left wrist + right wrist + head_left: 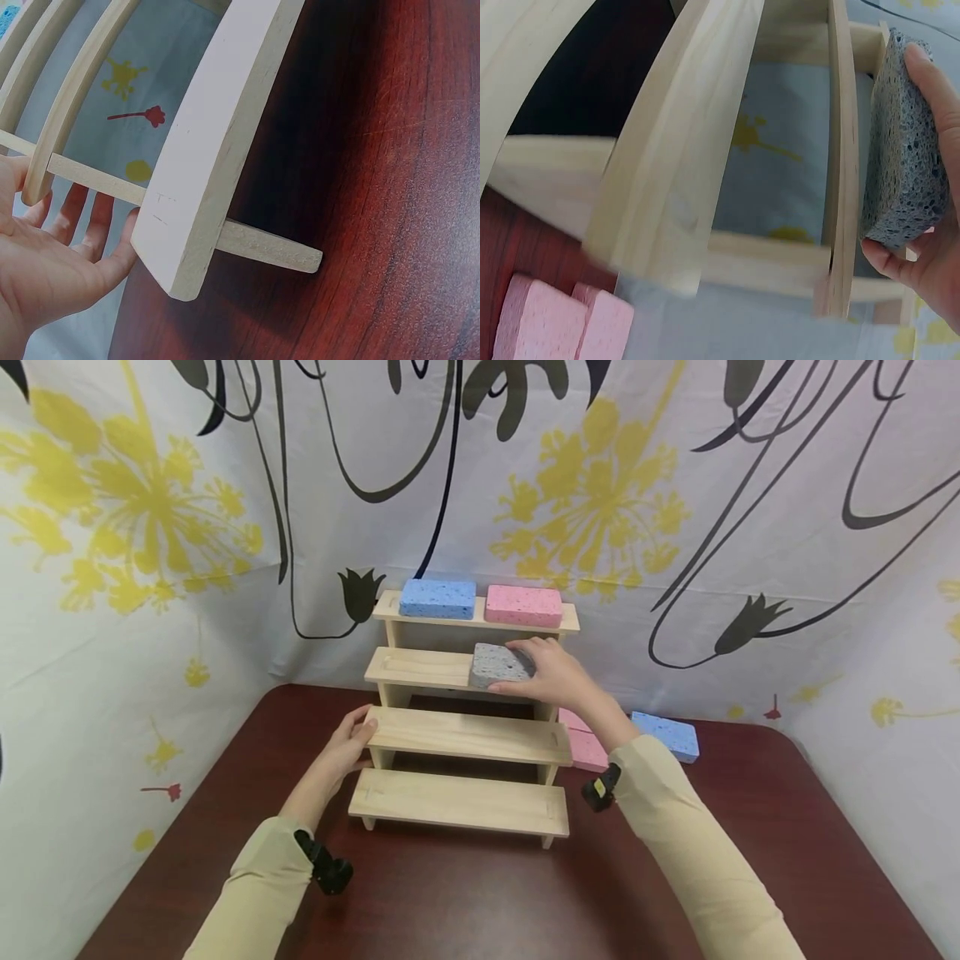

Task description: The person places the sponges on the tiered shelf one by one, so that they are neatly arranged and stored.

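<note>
On top shelf (569,620), two sponges (437,599), below, gripped grey sponge (493,667).

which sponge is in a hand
The grey sponge, gripped by the right hand at the second-highest shelf; no hand holds the blue or pink sponges.

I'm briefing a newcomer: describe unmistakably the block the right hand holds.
A stepped wooden shelf stands on the dark table. At its second step from the top, the right hand grips the block. It alone is grey, unlike the pink blocks and blue blocks.
</note>
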